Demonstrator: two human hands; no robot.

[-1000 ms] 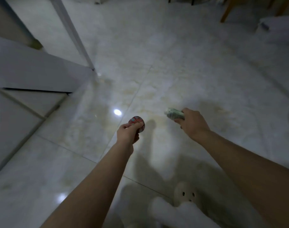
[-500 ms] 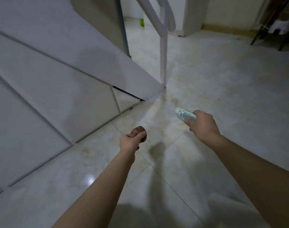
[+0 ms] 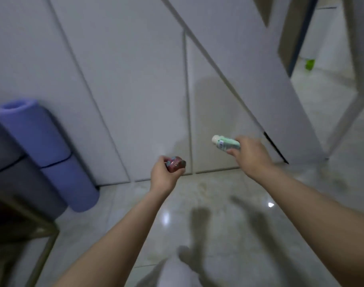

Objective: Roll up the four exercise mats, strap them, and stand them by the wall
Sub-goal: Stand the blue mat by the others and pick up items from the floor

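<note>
A rolled purple mat (image 3: 38,141) stands on end against the pale panelled wall (image 3: 125,83) at the left, a dark strap around its middle. Beside it, at the frame's left edge, stands a rolled dark grey mat (image 3: 17,183), also strapped. My left hand (image 3: 163,176) grips a small red patterned object (image 3: 175,164) in front of the wall. To its right, my right hand (image 3: 250,155) holds a pale green tube with a white cap (image 3: 224,144). Both hands are held out above the glossy floor, well right of the mats.
A dark piece of furniture with a brass-coloured edge (image 3: 42,251) fills the lower left corner. White table legs (image 3: 342,112) stand at the right, with a doorway and a small green object (image 3: 309,64) beyond. Pale marble floor (image 3: 228,204) spreads below my arms.
My view has swung left from the open floor to the wall, bringing the two standing mats into sight. Both hands keep hold of the same objects.
</note>
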